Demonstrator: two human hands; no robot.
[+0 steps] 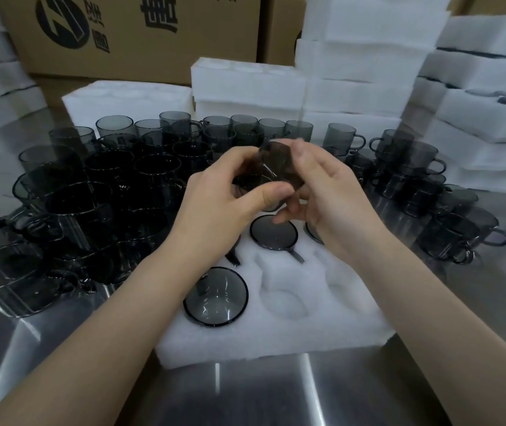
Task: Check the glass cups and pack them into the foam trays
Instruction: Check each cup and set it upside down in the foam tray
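The steel table (276,395) carries everything I work with. Stacks of spare foam (368,56) and cardboard boxes (141,35) stand along its far side. A dense field of smoked glass cups (97,192) fills the left and centre, with a smaller group (424,179) to the right; some are nested or stacked on one another.

Directly in front of me lies the foam tray (270,336) being filled. I can see cups seated in three pockets: one near-left (215,296), one far-centre (273,231), and part of one behind my right wrist (312,235). At least two near pockets (285,299) remain vacant.

My left hand (224,192) and right hand (331,198) meet above the tray's far edge. Both are closed around one cup (276,167), held tilted in the air for inspection; motion blur obscures its handle and rim.

Hazards, as I judge them:
- Slip. The glass is smooth and held by fingertips only. Releasing one hand before the other has a firm hold would drop the cup onto the seated cups below, risking chips on both.
- Collision. My forearms cross low over crowded, stacked cups; a wide elbow sweep could topple them.
- Misalignment. Each pocket has a handle slot. Forcing the cup in with its handle off the slot could tear foam or stress the handle.
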